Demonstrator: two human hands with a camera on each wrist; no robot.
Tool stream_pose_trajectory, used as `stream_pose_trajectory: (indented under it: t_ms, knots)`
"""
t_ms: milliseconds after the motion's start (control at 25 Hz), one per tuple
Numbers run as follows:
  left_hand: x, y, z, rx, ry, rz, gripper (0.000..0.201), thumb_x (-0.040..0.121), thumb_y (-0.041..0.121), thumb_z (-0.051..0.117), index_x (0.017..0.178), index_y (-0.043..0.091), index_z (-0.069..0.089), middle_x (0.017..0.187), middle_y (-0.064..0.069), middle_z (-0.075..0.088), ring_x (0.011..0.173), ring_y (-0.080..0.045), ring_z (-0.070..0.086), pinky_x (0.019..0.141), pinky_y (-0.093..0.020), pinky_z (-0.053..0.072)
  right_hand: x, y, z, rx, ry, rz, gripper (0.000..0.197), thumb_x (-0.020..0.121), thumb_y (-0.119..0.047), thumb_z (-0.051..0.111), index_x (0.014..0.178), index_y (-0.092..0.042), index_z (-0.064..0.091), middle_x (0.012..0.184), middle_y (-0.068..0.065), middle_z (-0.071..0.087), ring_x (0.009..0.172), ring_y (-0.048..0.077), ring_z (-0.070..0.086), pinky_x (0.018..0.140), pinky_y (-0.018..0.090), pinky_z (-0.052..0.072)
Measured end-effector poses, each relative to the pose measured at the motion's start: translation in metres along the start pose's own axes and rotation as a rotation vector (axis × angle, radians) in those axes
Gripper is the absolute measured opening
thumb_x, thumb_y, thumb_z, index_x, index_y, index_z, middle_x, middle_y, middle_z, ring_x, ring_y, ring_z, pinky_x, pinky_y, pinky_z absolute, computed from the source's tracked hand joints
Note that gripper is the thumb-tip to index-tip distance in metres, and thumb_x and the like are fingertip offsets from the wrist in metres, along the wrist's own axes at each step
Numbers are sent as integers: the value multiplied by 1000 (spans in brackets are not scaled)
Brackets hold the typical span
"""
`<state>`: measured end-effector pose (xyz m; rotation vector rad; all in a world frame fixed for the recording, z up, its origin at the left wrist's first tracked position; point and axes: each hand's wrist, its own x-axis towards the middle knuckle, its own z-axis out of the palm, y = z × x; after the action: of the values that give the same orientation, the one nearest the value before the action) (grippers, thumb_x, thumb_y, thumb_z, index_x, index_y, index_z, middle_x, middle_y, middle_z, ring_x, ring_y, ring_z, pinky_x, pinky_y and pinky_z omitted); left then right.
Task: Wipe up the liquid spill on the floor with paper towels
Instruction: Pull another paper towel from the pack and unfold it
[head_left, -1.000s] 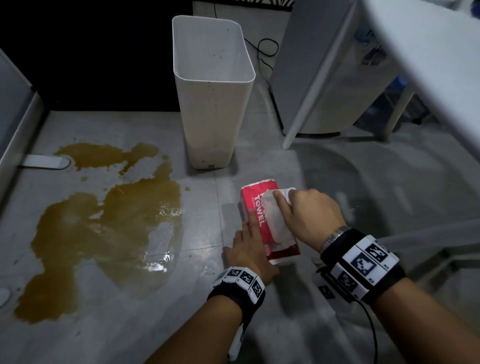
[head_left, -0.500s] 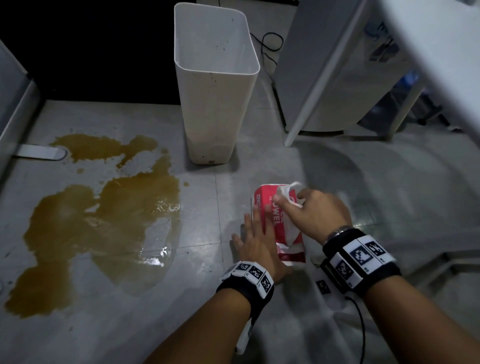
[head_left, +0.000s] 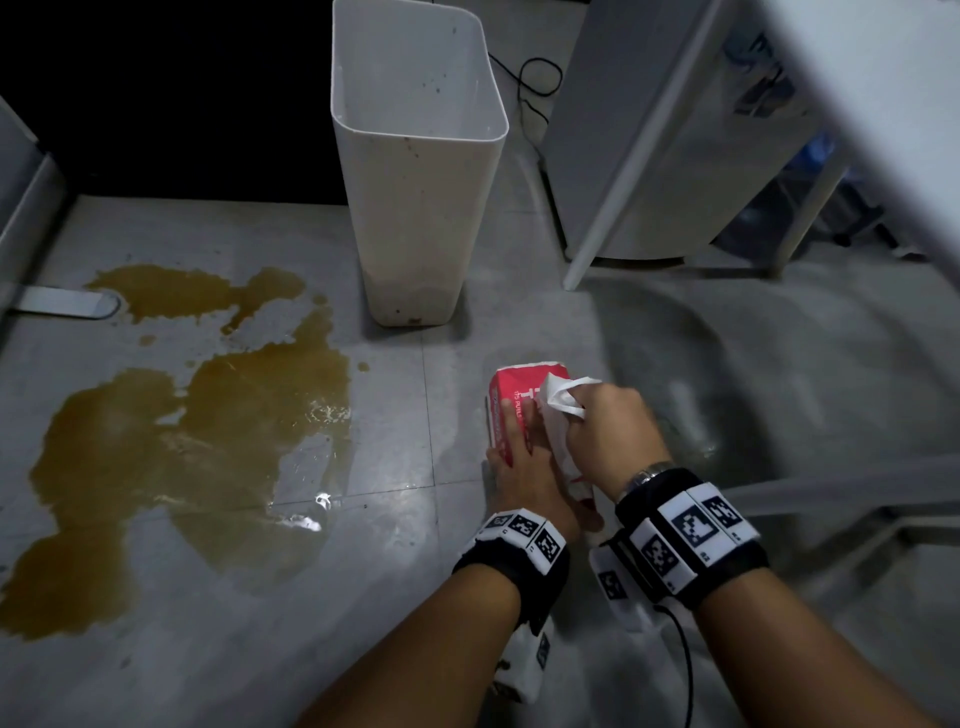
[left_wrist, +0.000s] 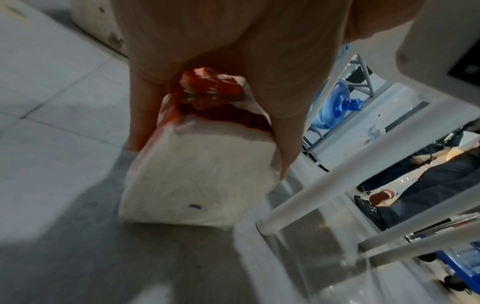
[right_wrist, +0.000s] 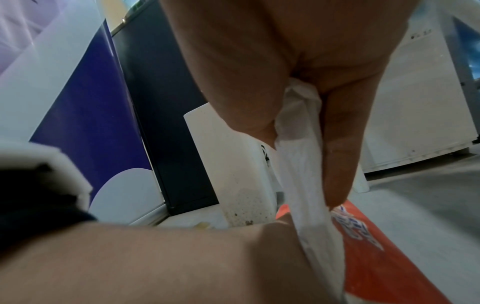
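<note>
A wide brown spill (head_left: 197, 415) covers the grey floor tiles on the left. To its right lies a red paper towel pack (head_left: 511, 395), also seen end-on in the left wrist view (left_wrist: 197, 181). My left hand (head_left: 524, 457) holds the pack down, with fingers (left_wrist: 142, 115) along one side and the thumb along the other. My right hand (head_left: 608, 431) pinches a white paper towel (head_left: 561, 402) that rises crumpled from the pack's top. In the right wrist view the paper towel (right_wrist: 298, 164) hangs stretched between the thumb and a finger (right_wrist: 337, 160).
A tall white bin (head_left: 415, 208) stands just beyond the pack. A white table leg (head_left: 623, 171) and a white cabinet (head_left: 691, 156) stand at the back right, with a black cable (head_left: 535, 83) behind. A white foot (head_left: 62, 303) touches the spill's far edge. Another person's legs (left_wrist: 428, 174) are nearby.
My right hand has pulled the towel sheet up and out of the pack; it now stands crumpled above the top. My left hand stays on the pack.
</note>
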<state>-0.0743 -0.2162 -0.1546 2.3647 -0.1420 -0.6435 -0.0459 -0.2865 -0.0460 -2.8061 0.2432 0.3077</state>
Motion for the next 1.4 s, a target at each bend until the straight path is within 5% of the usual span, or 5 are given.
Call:
stream_pose_trajectory:
  t_ms: [480,920,1240,1320,1400]
  knots:
    - [-17,-15,-21,-39,144,-150,124,73,49,67,143,39,-34,157,-2,-32,141,-43,24,105,-56,40,-5,-6,-16,84,28,23,25,83,-2,52,64,-18,54,70,10,64,78,39,62,60,25,35]
    - [-18,-29,-33,-87,29,-178,144,60,46,82,138,42,-39,156,-9,-31,145,-44,16,113,-56,31,-8,-43,-64,-28,54,-63,13,85,-6,58,84,-10,70,86,19,70,89,39,65,66,25,36]
    - [-18,-38,-46,-110,-33,-116,159,45,52,91,142,39,-35,157,-8,-33,147,-37,-19,120,-57,7,-5,-46,-122,402,128,-62,20,92,-20,65,74,-10,69,74,6,70,55,20,70,55,39,61]
    - [-21,-47,-61,-215,-77,-116,154,45,50,90,149,37,-23,162,-3,-21,149,-29,-15,121,-54,8,-4,-45,-116,546,200,-100,21,91,-21,70,80,-3,69,77,9,71,62,11,66,59,34,58]
    - [-32,-58,-86,-518,-13,-77,115,54,39,85,150,37,23,158,-7,26,145,-24,27,116,-48,30,-2,-53,-104,754,205,-124,20,90,-19,72,87,0,70,85,12,74,72,12,65,69,40,58]
